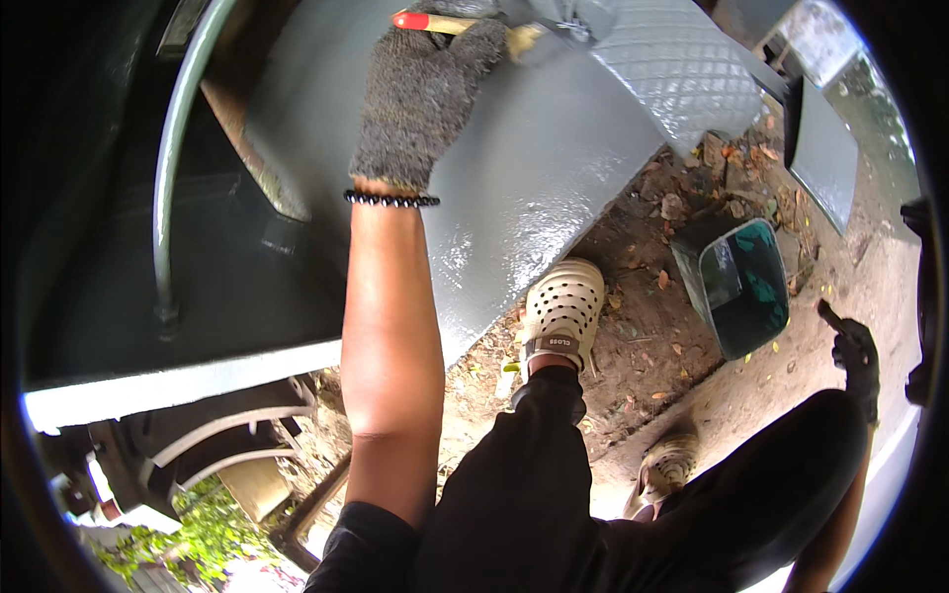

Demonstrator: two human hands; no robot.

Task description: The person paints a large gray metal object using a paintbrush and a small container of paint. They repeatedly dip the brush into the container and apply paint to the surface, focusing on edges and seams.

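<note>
My left hand [427, 99], in a grey knit glove with a beaded bracelet at the wrist, is closed around a paintbrush [450, 24]. The brush has a yellowish handle with a red end pointing left; its pale head points right, close over a glossy grey metal panel [539, 148]. Grey paint makes the panel look wet. At the right, my right hand [856, 358], in a dark glove, hangs beside my knee. One finger seems stretched out and the others are partly hidden; I make out nothing in it.
A square grey-green container [697, 272] stands on leaf-strewn soil. A quilt-patterned grey sheet [672, 69] adjoins the panel, with a flat grey plate [823, 153] farther right. A curved grey pipe [173, 148] rises over a dark surface at left. My clog [565, 296] is by the panel's edge.
</note>
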